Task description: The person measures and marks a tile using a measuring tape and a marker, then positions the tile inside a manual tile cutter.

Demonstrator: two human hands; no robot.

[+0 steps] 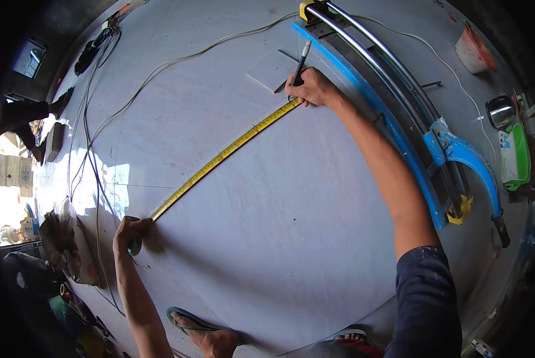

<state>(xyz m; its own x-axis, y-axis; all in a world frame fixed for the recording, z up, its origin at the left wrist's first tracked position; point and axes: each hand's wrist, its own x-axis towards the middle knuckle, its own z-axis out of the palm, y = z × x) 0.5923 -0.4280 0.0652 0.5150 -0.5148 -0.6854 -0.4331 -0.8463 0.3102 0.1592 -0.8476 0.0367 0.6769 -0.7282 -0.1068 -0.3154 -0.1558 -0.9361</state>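
A yellow tape measure (pixel 226 153) is stretched across a large pale tile (pixel 291 221). At its lower left end my left hand (pixel 131 233) is closed around the green tape case, mostly hidden by the fingers. My right hand (pixel 309 88) is at the other end of the tape, near the tile's upper edge. It grips a dark pen (pixel 303 58) with a light top end, the pen standing nearly upright, tip down by the tape's end. A small cut piece of tile (pixel 273 70) lies just left of the right hand.
A blue tile cutter (pixel 363 89) with metal rails stands along the right. Beyond it are a reddish-white bucket (pixel 475 51) and a green and white container (pixel 514 156). Cables (pixel 160 73) cross the floor at left. Bags (pixel 70 244) lie lower left. Another person's legs (pixel 32 113) show far left.
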